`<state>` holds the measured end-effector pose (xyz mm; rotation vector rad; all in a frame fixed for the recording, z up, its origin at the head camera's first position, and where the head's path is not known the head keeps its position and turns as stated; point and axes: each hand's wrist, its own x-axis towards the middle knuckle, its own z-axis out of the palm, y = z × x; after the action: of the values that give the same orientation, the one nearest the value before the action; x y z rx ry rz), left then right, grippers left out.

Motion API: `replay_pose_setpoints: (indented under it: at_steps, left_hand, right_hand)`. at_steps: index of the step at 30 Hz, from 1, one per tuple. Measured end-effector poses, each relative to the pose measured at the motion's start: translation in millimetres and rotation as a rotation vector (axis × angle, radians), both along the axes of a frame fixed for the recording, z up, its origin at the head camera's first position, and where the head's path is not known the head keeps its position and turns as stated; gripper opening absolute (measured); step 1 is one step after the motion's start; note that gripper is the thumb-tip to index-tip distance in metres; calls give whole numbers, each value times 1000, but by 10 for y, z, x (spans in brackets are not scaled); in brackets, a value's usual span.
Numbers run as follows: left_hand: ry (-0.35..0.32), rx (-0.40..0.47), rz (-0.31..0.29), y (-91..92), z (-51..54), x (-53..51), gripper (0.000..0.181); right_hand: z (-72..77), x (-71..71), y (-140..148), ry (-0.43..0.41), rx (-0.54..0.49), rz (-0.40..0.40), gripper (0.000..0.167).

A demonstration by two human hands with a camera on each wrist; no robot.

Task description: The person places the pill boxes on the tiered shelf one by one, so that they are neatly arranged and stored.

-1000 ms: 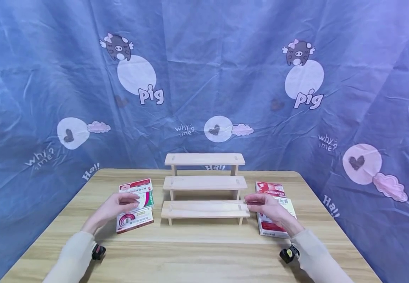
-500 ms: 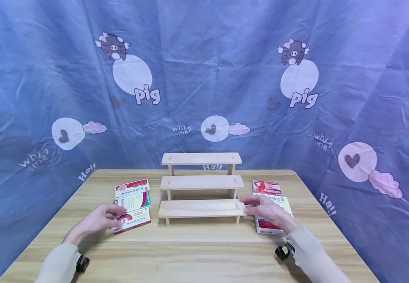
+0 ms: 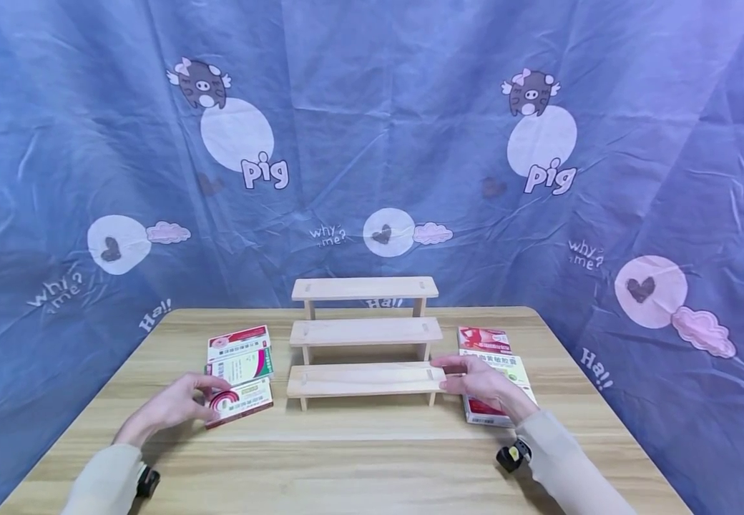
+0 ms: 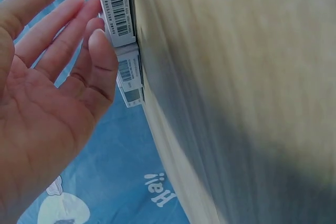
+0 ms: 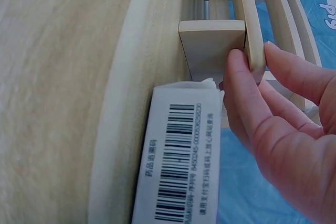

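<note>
My right hand point(image 3: 484, 383) pinches the right end of the lowest board of a three-tier wooden display stand point(image 3: 359, 380). In the right wrist view, the thumb lies on one face of that board point(image 5: 255, 51) and fingers on the other. My left hand point(image 3: 169, 409) hovers at the left edge of the nearest medicine box point(image 3: 250, 400) in the left row, its fingers loosely bent. From the left wrist view, the fingers are beside the barcoded box end point(image 4: 118, 11); whether they touch it I cannot tell. A green-and-white box point(image 3: 233, 368) and a red-and-white box point(image 3: 238, 343) lie behind it.
Right of the stand lie a red box point(image 3: 484, 339), a white box point(image 3: 515, 368) and a red-and-white box point(image 3: 489, 415), partly under my right hand. All stand on a wooden table point(image 3: 320, 472). Blue patterned cloth point(image 3: 346, 143) hangs behind and beside it.
My left hand has moved from over the green-and-white box nearer to me and leftward, to the nearest box. The right hand stays at the board's end. The head view has shifted slightly.
</note>
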<state>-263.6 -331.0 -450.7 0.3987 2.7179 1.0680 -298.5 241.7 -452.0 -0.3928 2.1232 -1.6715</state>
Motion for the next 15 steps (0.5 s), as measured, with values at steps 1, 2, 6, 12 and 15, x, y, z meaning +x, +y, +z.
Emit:
replay_pose_setpoints:
  at_steps: [1, 2, 6, 12, 15]
  left_hand:
    - [5, -6, -9, -4, -2, 0, 55]
    - [10, -10, -17, -8, -4, -1, 55]
    - [34, -23, -55, -14, -17, 3, 57]
    - [70, -39, -104, 3, -48, 13, 60]
    - [82, -44, -113, 15, -49, 8, 61]
  right_hand:
    - [1, 2, -2, -3, -6, 3, 55]
    - [1, 3, -5, -7, -13, 4, 55]
    - [-7, 3, -15, -21, -40, 4, 55]
    - [-31, 14, -4, -15, -40, -11, 55]
    - [-32, 22, 6, -14, -43, -14, 56]
